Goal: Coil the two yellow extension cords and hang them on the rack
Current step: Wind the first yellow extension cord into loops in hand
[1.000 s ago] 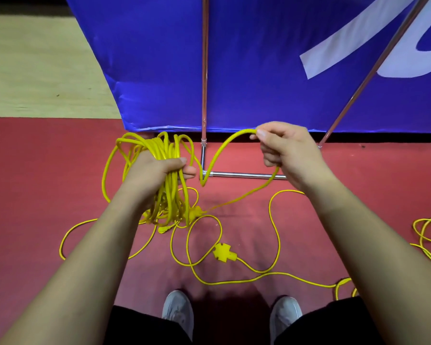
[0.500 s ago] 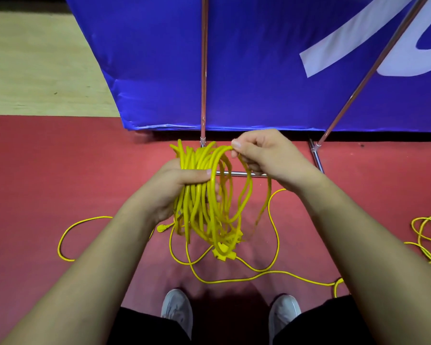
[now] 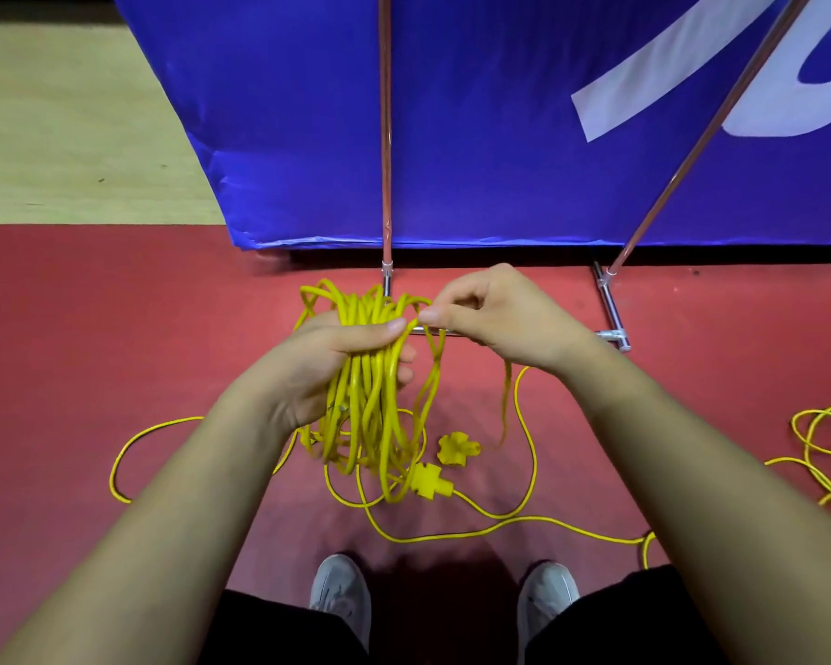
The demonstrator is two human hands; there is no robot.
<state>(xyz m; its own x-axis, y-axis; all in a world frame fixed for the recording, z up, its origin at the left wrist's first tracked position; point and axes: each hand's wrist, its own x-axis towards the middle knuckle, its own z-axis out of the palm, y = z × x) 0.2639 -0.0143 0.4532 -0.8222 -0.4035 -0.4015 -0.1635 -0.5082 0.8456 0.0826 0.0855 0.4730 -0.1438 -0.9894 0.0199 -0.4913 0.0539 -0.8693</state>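
Yellow cord, first of two, is partly gathered. The left hand (image 3: 317,367) is closed round the coil (image 3: 356,439) near its top, thumb across the front, with the loops hanging below the fist. The right hand (image 3: 504,319) pinches the free strand (image 3: 436,362) between thumb and forefinger, just beside the left thumb and at the top of the bundle. The other fingers are curled.

The rest of this cord lies loose on the red floor (image 3: 116,328) in front of the person's shoes. A plug (image 3: 428,479) lies under the hanging loops. The second cord (image 3: 826,439) lies in an untidy heap well apart, at the far right, untouched.

Step in hand, as judged: laying one more loop into the left hand's grip. Coiling of the first cord is well along but not finished; nothing is hung.

Next move, as judged: the left thumb must lift enough to admit the strand without spilling the loops. The right hand must then slide out along the slack for a loop of matching length. The plug end could snag in the loops.

The metal frame (image 3: 386,136) before the blue banner (image 3: 500,112) is probably the rack.
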